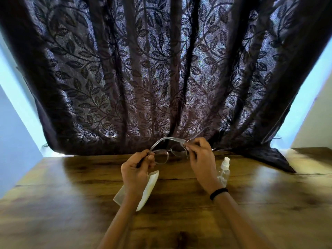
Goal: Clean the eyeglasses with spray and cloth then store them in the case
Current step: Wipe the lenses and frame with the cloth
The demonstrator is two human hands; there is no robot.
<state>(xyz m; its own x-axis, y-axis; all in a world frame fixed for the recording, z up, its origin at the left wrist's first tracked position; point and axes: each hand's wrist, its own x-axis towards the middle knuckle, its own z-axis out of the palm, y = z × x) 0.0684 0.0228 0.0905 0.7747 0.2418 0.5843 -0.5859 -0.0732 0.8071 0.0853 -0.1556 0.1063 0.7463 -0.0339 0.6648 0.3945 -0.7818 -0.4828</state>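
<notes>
Eyeglasses being held above tabletop, left hand and right hand each pinching a frame end; spray bottle standing at three o'clock, pale cloth or case lying underneath. Risking smudged lenses from fingertips, or a dropped frame.

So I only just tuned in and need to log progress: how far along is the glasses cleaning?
Nothing looks finished yet. In hand: both hands, left and right, hold the glasses up above the table. The spray bottle stands untouched beside the right wrist, and the cloth lies under the left hand. Left: spraying, wiping, storing. No case is in view.
</notes>
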